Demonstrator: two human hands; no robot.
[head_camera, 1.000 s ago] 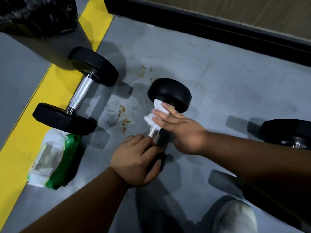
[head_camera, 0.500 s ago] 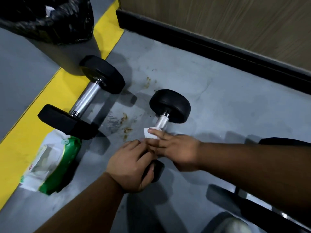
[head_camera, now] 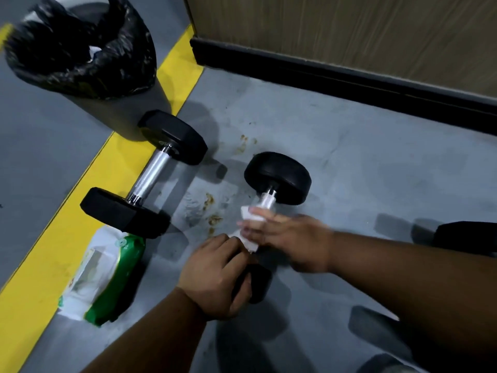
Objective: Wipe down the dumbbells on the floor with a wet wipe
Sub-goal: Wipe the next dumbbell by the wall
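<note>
Right hand (head_camera: 293, 240) presses wet wipe (head_camera: 248, 215) on dumbbell (head_camera: 278, 177) handle (left hand (head_camera: 215, 275) grips end)

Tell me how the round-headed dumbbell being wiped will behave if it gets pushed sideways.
The round-headed dumbbell would probably roll: its heads look cylindrical, unlike the flat-sided one nearby. It is likely heavy. The left hand gripping its near head should steady it.

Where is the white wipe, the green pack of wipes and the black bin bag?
white wipe (head_camera: 248, 216): head view, top fold beside the handle.
green pack of wipes (head_camera: 113, 286): head view, green side.
black bin bag (head_camera: 80, 49): head view, crumpled rim.
</note>
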